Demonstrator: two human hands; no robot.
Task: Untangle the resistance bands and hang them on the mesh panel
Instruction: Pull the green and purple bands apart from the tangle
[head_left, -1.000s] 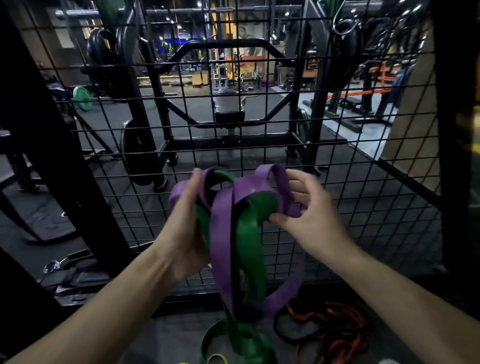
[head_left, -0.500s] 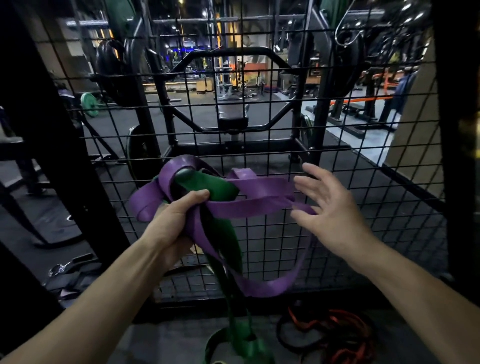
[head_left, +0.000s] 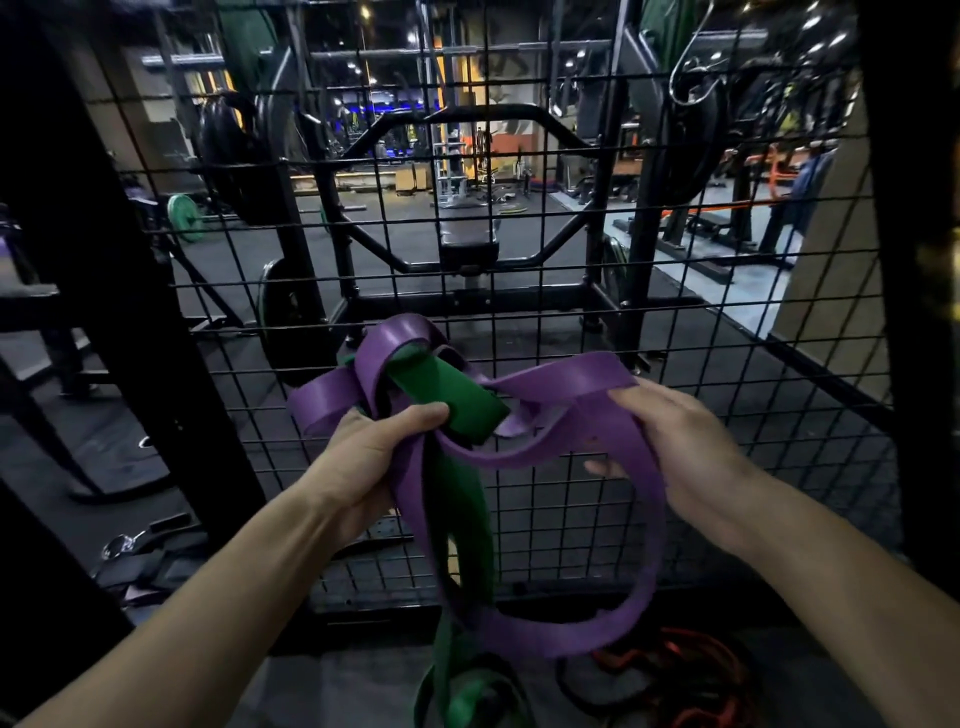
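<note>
A wide purple band (head_left: 563, 384) and a wide green band (head_left: 457, 400) are twisted together in front of the black mesh panel (head_left: 727, 312). My left hand (head_left: 363, 457) grips the knot where both bands cross. My right hand (head_left: 675, 447) holds a loop of the purple band, fingers over its top and thumb under it. The purple loop hangs down past my right wrist to the floor. The green band drops straight down and coils on the floor.
A pile of thin red and black bands (head_left: 685, 680) lies on the floor at the lower right. A metal hook (head_left: 691, 78) hangs on the mesh at the upper right. Black straps with a carabiner (head_left: 124, 545) lie at the lower left. Gym racks stand behind the mesh.
My right hand let go of the purple band, opened, then took hold of a purple loop further right. The left hand kept its grip on the knot and the bands spread apart.
</note>
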